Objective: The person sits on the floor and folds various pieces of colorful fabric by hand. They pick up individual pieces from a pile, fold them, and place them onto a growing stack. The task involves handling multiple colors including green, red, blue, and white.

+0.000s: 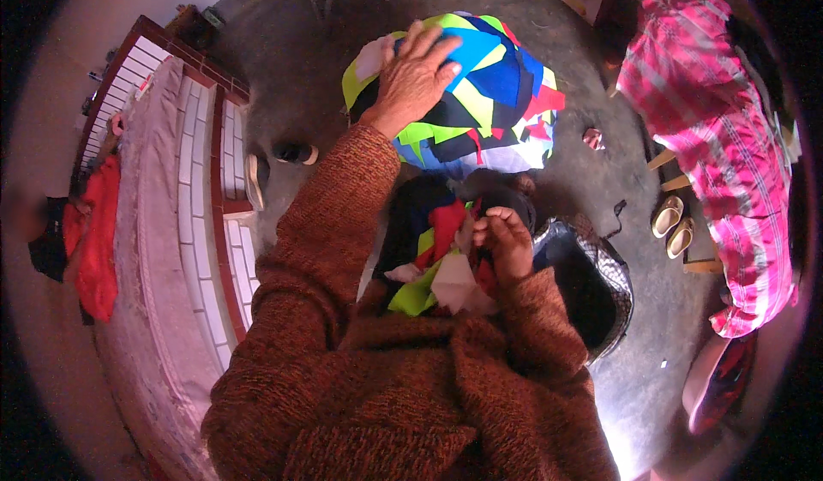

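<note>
My left hand reaches forward and lies on a big rounded heap of cloth scraps, its fingers stretched out over a light-blue scrap. The heap mixes neon yellow-green, blue, black, red and pale pieces. Close to my body, my right hand is closed, thumb and fingers pressed together; what they grip, if anything, is too small to make out. More scraps rest on my lap beside that hand: a pale pink one, a yellow-green one and a red one.
An open dark bag stands right of my lap. Farther right are beige shoes and something draped in pink plaid cloth. At left runs a white-tiled ledge with a red garment. Dark shoes lie beside it.
</note>
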